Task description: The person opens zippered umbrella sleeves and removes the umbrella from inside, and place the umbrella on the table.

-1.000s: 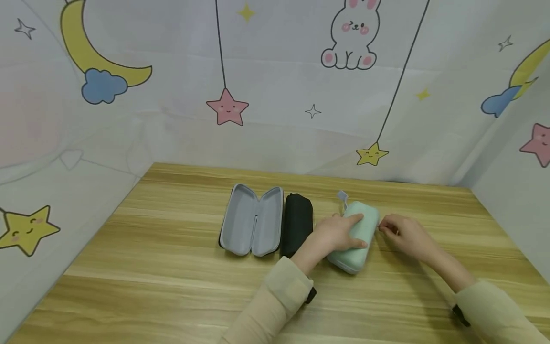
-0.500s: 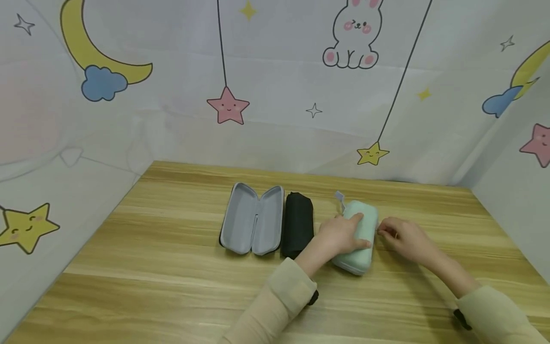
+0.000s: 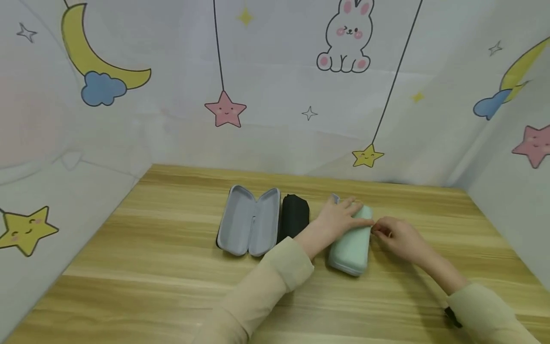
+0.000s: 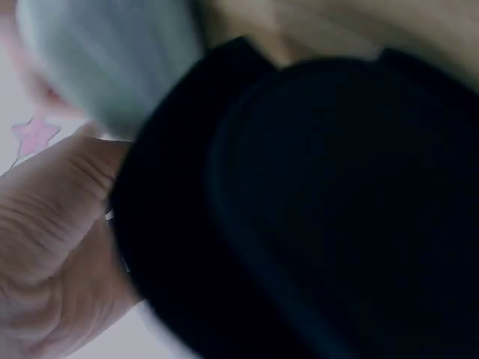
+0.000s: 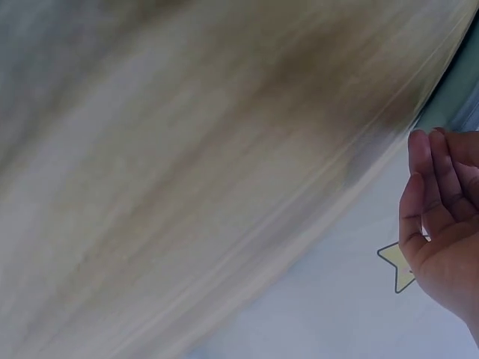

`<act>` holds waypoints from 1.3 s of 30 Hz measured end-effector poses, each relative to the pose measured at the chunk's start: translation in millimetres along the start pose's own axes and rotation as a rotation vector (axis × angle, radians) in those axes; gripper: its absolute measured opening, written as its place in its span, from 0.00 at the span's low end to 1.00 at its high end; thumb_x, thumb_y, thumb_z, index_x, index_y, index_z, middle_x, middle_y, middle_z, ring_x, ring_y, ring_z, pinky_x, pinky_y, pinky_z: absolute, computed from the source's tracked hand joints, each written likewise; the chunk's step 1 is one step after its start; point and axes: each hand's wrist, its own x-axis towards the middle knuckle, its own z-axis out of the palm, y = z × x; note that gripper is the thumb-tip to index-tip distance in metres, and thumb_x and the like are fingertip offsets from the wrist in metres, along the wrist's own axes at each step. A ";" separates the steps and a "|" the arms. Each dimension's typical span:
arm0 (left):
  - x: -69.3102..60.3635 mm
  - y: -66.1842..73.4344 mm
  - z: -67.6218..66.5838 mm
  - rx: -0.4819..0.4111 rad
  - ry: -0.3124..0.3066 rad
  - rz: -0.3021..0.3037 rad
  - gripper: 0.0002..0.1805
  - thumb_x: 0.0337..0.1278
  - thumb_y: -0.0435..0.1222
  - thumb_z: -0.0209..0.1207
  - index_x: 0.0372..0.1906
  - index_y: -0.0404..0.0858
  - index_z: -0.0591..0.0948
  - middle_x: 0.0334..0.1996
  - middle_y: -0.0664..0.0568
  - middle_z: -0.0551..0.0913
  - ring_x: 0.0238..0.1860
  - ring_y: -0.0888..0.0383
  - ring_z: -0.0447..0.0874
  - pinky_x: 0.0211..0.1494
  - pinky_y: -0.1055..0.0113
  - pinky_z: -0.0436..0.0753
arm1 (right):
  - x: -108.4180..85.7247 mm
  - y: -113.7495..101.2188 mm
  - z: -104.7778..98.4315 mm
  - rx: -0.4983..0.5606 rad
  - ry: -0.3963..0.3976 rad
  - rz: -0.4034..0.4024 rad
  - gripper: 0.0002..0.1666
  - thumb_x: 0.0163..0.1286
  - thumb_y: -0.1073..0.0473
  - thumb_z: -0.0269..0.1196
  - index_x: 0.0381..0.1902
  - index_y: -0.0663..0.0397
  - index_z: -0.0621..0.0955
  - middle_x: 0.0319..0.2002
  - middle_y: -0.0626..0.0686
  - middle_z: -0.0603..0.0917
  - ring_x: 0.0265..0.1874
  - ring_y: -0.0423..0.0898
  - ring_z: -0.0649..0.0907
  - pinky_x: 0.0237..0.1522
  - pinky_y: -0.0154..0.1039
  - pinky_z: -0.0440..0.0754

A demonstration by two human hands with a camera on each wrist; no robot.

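Note:
A closed mint-green zip case (image 3: 350,251) lies on the right half of the table, with a small grey strap (image 3: 335,197) at its far end. My left hand (image 3: 337,219) rests across the case's far part, fingers spread and fairly straight on top. At its right side my right hand (image 3: 399,239) pinches what looks like the zipper pull, which the fingertips hide. In the right wrist view, the thumb and bent fingers of the right hand (image 5: 449,224) meet beside the case's edge. A dark shape blocks much of the left wrist view.
Left of the mint case lies a black rolled-looking case or pouch (image 3: 294,215), partly behind my left wrist. Beside it an unfolded hard case (image 3: 236,224) shows its grey lining. The wooden table (image 3: 150,286) meets a printed cloth backdrop (image 3: 275,143) at the back.
My left hand has slid toward the far end of the mint case and spread its fingers. The case has turned slightly. The right hand stays at its right side.

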 end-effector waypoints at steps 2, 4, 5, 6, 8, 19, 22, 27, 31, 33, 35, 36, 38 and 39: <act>2.0 2.2 3.6 0.031 0.008 0.023 0.38 0.70 0.44 0.50 0.72 0.77 0.44 0.77 0.65 0.47 0.78 0.62 0.46 0.71 0.58 0.66 | -0.9 0.1 1.0 0.004 -0.004 0.006 0.03 0.64 0.64 0.64 0.32 0.58 0.84 0.27 0.47 0.84 0.26 0.36 0.79 0.29 0.32 0.77; 2.8 3.9 6.2 0.022 0.025 0.027 0.37 0.70 0.44 0.50 0.72 0.76 0.46 0.77 0.65 0.47 0.77 0.63 0.47 0.69 0.59 0.69 | -1.1 -0.1 1.6 0.004 0.002 0.007 0.03 0.64 0.64 0.64 0.32 0.58 0.84 0.26 0.46 0.84 0.25 0.36 0.79 0.28 0.32 0.77; 3.2 4.6 7.1 0.017 0.032 0.028 0.37 0.69 0.44 0.50 0.72 0.75 0.47 0.77 0.65 0.48 0.77 0.62 0.49 0.68 0.60 0.70 | -1.1 -0.3 1.9 0.001 0.007 0.007 0.02 0.64 0.64 0.64 0.31 0.57 0.83 0.26 0.46 0.84 0.25 0.36 0.79 0.28 0.32 0.77; 3.3 5.4 7.9 0.007 0.035 0.028 0.37 0.69 0.44 0.51 0.72 0.75 0.47 0.77 0.64 0.48 0.77 0.63 0.50 0.66 0.62 0.72 | -1.2 -0.3 2.1 -0.001 0.012 0.005 0.02 0.63 0.64 0.64 0.31 0.56 0.83 0.25 0.46 0.84 0.25 0.36 0.79 0.28 0.32 0.76; 3.0 6.9 8.9 -0.017 0.042 0.024 0.36 0.69 0.44 0.51 0.72 0.75 0.48 0.77 0.64 0.48 0.76 0.63 0.52 0.64 0.62 0.73 | -1.8 0.1 2.6 -0.010 0.022 0.000 0.02 0.62 0.64 0.65 0.30 0.55 0.83 0.24 0.45 0.83 0.25 0.35 0.78 0.28 0.32 0.76; 1.4 9.6 9.9 -0.075 0.047 0.002 0.36 0.68 0.43 0.53 0.72 0.72 0.52 0.77 0.62 0.51 0.75 0.60 0.56 0.61 0.61 0.76 | -3.6 -0.9 3.0 -0.023 0.037 -0.036 0.04 0.59 0.66 0.67 0.29 0.52 0.83 0.23 0.43 0.82 0.23 0.32 0.76 0.27 0.32 0.76; 2.1 11.0 9.5 -0.081 0.049 -0.010 0.36 0.68 0.42 0.53 0.72 0.72 0.52 0.77 0.61 0.51 0.75 0.60 0.56 0.62 0.61 0.75 | -4.7 -1.9 1.8 -0.019 0.038 -0.045 0.04 0.59 0.67 0.67 0.29 0.52 0.83 0.22 0.43 0.82 0.23 0.31 0.76 0.26 0.32 0.76; 2.6 14.6 7.5 -0.130 0.042 -0.032 0.36 0.67 0.42 0.54 0.72 0.71 0.54 0.76 0.61 0.52 0.75 0.59 0.56 0.63 0.60 0.75 | -7.1 -3.6 -0.4 -0.012 0.029 -0.052 0.05 0.60 0.67 0.66 0.28 0.52 0.83 0.22 0.43 0.82 0.22 0.30 0.76 0.25 0.31 0.75; 3.2 17.4 6.0 -0.132 0.027 -0.057 0.37 0.65 0.43 0.56 0.72 0.71 0.53 0.76 0.60 0.53 0.74 0.58 0.57 0.65 0.58 0.73 | -8.3 -4.6 -1.4 -0.010 0.023 -0.056 0.04 0.60 0.67 0.66 0.29 0.52 0.83 0.22 0.43 0.82 0.22 0.30 0.76 0.25 0.31 0.75; 3.7 19.2 6.0 -0.112 0.024 -0.074 0.38 0.63 0.45 0.58 0.72 0.71 0.53 0.76 0.59 0.54 0.74 0.58 0.58 0.66 0.56 0.72 | -8.9 -4.9 -1.7 -0.008 0.023 -0.063 0.04 0.60 0.67 0.66 0.29 0.53 0.83 0.22 0.43 0.82 0.22 0.30 0.76 0.25 0.31 0.75; 4.1 21.5 6.0 -0.083 0.019 -0.092 0.39 0.61 0.48 0.59 0.72 0.71 0.53 0.75 0.59 0.55 0.73 0.58 0.60 0.66 0.55 0.71 | -9.7 -5.0 -1.8 -0.011 0.022 -0.071 0.04 0.60 0.67 0.66 0.28 0.53 0.83 0.22 0.43 0.82 0.22 0.30 0.76 0.25 0.31 0.75; 4.4 22.8 6.2 -0.074 0.018 -0.101 0.38 0.61 0.49 0.59 0.71 0.71 0.53 0.75 0.59 0.55 0.73 0.57 0.60 0.67 0.54 0.70 | -10.2 -5.0 -1.9 -0.012 0.021 -0.075 0.04 0.60 0.67 0.66 0.28 0.53 0.83 0.22 0.43 0.82 0.22 0.29 0.75 0.25 0.31 0.75; 4.3 25.3 6.2 -0.059 0.022 -0.113 0.37 0.61 0.50 0.60 0.71 0.71 0.55 0.74 0.58 0.57 0.72 0.57 0.62 0.66 0.54 0.71 | -11.9 -5.1 -2.2 -0.010 0.017 -0.078 0.04 0.60 0.67 0.67 0.28 0.52 0.83 0.22 0.42 0.81 0.22 0.29 0.75 0.25 0.30 0.75; 4.2 26.6 6.0 -0.055 0.022 -0.118 0.36 0.61 0.50 0.59 0.70 0.70 0.55 0.74 0.58 0.57 0.71 0.57 0.62 0.66 0.54 0.71 | -12.7 -5.1 -2.3 -0.009 0.016 -0.078 0.05 0.60 0.67 0.67 0.28 0.52 0.83 0.22 0.42 0.81 0.22 0.29 0.75 0.25 0.30 0.75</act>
